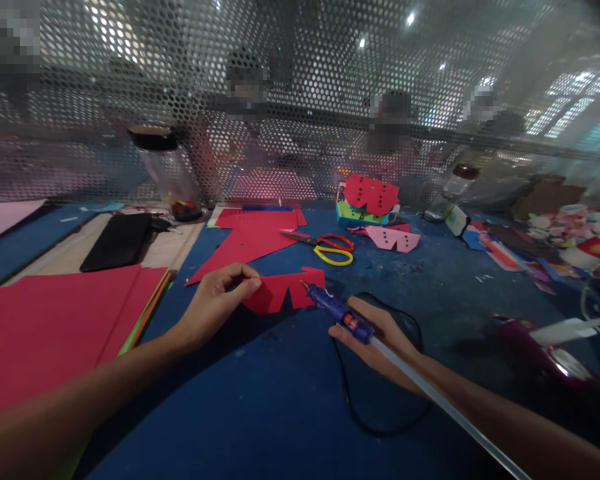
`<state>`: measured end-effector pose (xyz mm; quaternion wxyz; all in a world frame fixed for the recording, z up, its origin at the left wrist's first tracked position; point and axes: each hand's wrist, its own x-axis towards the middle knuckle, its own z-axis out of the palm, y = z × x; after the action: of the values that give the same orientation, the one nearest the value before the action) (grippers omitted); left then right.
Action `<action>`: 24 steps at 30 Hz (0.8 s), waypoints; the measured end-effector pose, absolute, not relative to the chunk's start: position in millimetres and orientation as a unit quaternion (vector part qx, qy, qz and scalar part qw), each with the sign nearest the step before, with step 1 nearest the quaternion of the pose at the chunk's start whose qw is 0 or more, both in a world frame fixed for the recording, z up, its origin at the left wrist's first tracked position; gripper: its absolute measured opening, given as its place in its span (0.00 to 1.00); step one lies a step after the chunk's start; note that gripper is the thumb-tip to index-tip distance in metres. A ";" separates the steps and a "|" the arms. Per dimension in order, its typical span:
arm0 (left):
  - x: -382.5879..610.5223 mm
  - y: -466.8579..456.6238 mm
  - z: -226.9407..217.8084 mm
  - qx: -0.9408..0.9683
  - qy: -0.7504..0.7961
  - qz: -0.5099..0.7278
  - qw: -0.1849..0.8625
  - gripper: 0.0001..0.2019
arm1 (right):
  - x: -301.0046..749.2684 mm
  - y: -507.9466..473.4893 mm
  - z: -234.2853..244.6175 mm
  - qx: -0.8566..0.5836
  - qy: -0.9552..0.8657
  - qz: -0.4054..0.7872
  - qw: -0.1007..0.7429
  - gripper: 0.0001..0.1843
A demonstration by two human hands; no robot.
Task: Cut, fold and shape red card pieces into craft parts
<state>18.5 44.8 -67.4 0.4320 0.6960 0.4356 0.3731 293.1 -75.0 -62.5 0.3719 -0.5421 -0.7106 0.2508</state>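
My left hand (pixel 220 300) pinches the left end of a red paper cutout (pixel 285 290) with notched edges, holding it just above the blue table (pixel 260 400). My right hand (pixel 380 337) grips a blue hot glue gun (pixel 337 310) with a long clear glue stick (pixel 430 393) trailing back over my forearm. The gun's nozzle touches the cutout's right part. A black cord (pixel 347 393) loops from the gun across the table.
Stacked red sheets (pixel 55 320) lie at left, a black phone (pixel 117 240) beyond them. Red-and-yellow scissors (pixel 330 247), a larger red sheet (pixel 250 240), pink and red cutouts (pixel 380 207) and a jar (pixel 167 170) sit farther back. A purple tool (pixel 545 353) lies right. Perforated metal screen behind.
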 end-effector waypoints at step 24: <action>18.5 40.4 -63.0 0.713 0.431 0.370 0.412 0.11 | 295.4 -76.0 -66.7 -0.548 -0.716 0.256 0.349 0.17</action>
<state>18.5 40.4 -63.0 0.4115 0.7130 0.4307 0.3698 295.4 -76.0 -66.7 0.3485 -0.5476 -0.7164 0.2560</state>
